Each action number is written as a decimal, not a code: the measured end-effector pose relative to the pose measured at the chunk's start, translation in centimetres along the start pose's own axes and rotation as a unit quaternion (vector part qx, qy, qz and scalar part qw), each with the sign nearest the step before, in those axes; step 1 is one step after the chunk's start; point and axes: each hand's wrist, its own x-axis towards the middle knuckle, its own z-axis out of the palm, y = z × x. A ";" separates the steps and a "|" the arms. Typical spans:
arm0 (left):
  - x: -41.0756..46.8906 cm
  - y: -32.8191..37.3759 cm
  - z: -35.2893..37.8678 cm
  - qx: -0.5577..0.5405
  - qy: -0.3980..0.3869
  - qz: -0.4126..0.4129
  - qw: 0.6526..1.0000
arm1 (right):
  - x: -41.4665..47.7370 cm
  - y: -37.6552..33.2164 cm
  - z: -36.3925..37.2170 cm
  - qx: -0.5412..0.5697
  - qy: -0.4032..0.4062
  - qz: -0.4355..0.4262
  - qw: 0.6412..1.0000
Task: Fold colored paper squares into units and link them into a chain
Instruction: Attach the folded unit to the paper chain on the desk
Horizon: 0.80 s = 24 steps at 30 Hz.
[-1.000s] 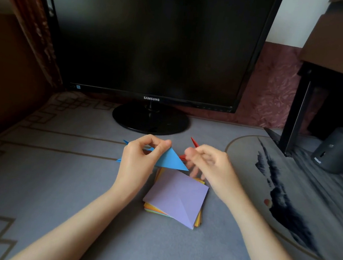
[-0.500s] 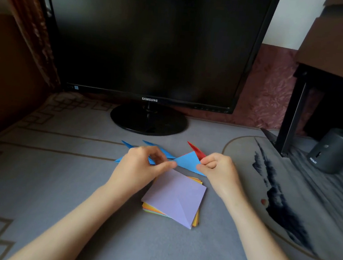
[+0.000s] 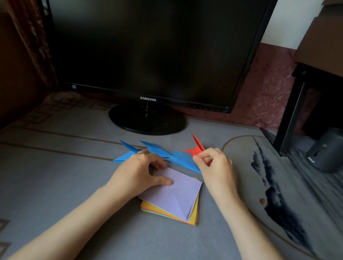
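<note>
A chain of folded blue paper units (image 3: 182, 159) lies on the grey mat in front of the monitor, with a red unit (image 3: 195, 150) at its right end. My right hand (image 3: 215, 166) pinches the chain where blue meets red. My left hand (image 3: 140, 173) has its thumb resting on a lilac sheet (image 3: 179, 192) that tops a stack of colored paper squares (image 3: 193, 217); its fingers curl at the sheet's far edge, and whether they grip it I cannot tell.
A black monitor (image 3: 154, 43) on a round stand (image 3: 147, 120) stands just behind the chain. A black table leg (image 3: 288, 118) and a dark cylindrical device (image 3: 333, 150) are at the right. The grey mat (image 3: 55, 181) extends left and toward me.
Both hands lowered the blue chain from the air onto the mat. My left hand let go of the blue unit and moved down onto the lilac sheet.
</note>
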 end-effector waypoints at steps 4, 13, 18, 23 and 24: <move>0.0 -0.2 0.2 -0.011 0.005 0.001 1.000 | -0.4 -0.9 -1.0 0.061 -0.032 -0.089 0.994; 0.1 -0.3 0.3 -0.020 0.011 0.001 1.000 | -1.2 -0.8 -0.7 -0.020 -0.188 -0.134 0.973; 0.0 -0.1 0.2 -0.024 0.012 0.001 1.000 | -1.1 -1.0 -0.8 0.018 -0.185 -0.097 0.978; -0.1 0.3 0.0 -0.052 0.014 -0.003 0.999 | -1.5 -1.3 -0.7 0.064 -0.200 -0.060 0.976; -0.1 0.4 -0.1 -0.062 0.013 -0.006 0.998 | -1.5 -1.3 -0.7 0.060 -0.203 -0.058 0.976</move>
